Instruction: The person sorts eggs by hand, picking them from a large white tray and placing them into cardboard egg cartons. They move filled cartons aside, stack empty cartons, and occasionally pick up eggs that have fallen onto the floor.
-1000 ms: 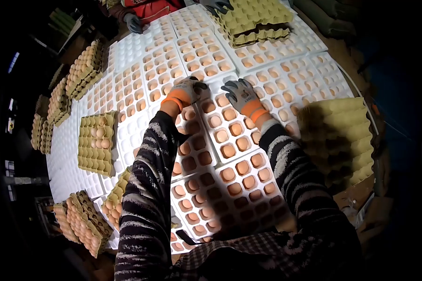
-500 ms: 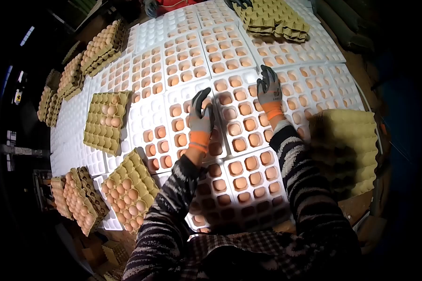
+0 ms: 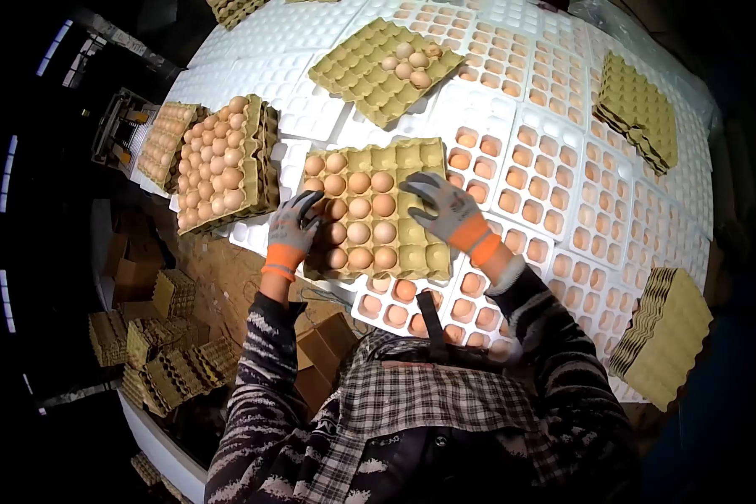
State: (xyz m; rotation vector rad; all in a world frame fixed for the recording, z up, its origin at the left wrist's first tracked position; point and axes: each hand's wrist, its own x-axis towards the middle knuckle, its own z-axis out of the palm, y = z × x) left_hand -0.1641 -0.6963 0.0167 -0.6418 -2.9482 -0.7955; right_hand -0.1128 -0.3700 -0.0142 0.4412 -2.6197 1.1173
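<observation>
Pulp egg tray sits right in front of you, between your hands, near the table edge on your side, over the white foam trays. Close to square; if there's a long axis, it runs side to side, hand to hand. Your left hand is at its left edge, fingertips curled in by the outer eggs; can't tell if anything is pinched there. Your right hand is over the right-hand columns, fingers spread, nothing visible in the grip, fingertips just beside the last filled column. So the right is nearer the bare cups, the left nearer the loaded side. Tray is olive-tan, matte, fibrous, with cupped cells and a wavy rim. Eggs are smooth, rounded, tan to pinkish, seated in the left and middle columns. Foam is bright white with square, rounded-corner pockets, many holding eggs. Gloves are grey with dark fingertips and orange cuffs. Farther out: a second pulp tray beyond yours with a small egg cluster, a loaded tray stack to the left, a nested pulp stack to the right, brown cardboard below the table edge.
</observation>
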